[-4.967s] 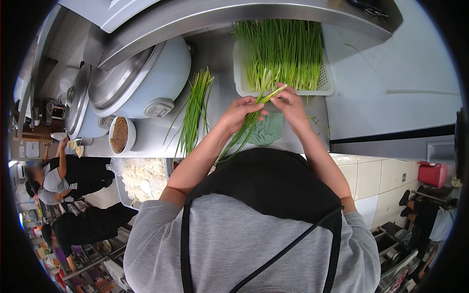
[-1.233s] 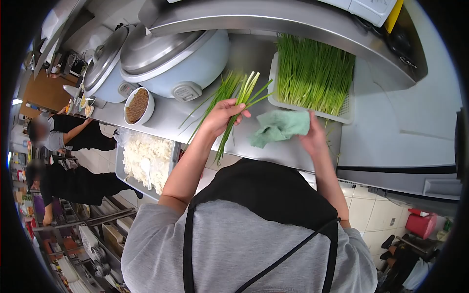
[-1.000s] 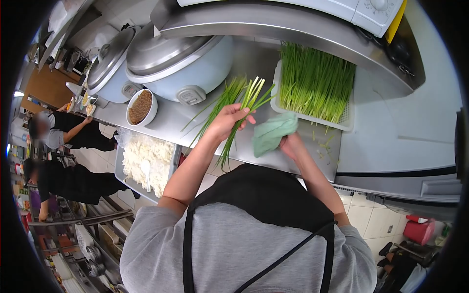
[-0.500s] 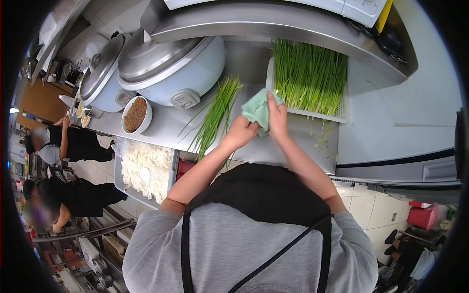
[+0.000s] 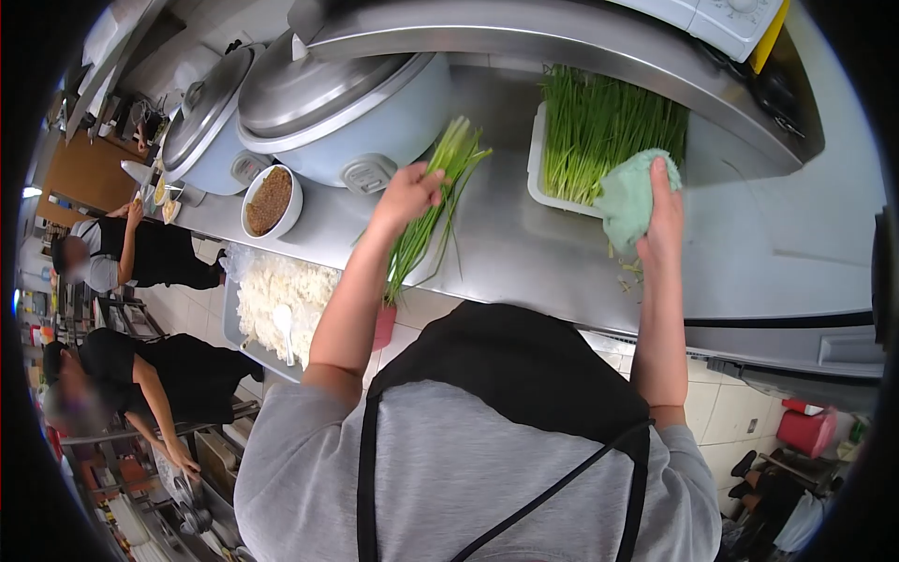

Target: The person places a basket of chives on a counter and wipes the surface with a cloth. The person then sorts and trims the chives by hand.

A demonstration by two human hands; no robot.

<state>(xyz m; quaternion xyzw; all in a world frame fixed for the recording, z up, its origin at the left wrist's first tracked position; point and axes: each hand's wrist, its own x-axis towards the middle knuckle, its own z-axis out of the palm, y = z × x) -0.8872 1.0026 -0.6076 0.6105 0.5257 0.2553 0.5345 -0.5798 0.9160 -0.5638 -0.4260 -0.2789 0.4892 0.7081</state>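
Compared with the frame of half a second ago, the two hands are now apart: the left hand is at the bunch of long, thin green stalks left of the centre of the frame, and the right hand is moved to the right with the pale green, soft cloth. The bunch lies on the grey steel tabletop, its light ends toward the top of the frame, blurred, and its green ends hanging over the near edge. The left fingers are curled narrow at the stalks; I cannot tell if they grip them or already let go. The right fingers hold the cloth, in front of the lower right part of the white plastic basket, where more green stalks are packed in rows, in the upper right of the frame.

In my judgement, the step in hand is the laying of a wiped handful onto the bunch. From here, the move calls for opening the left fingers gently, so that the light ends remain even, and for the cloth to be away from the packed stalks.
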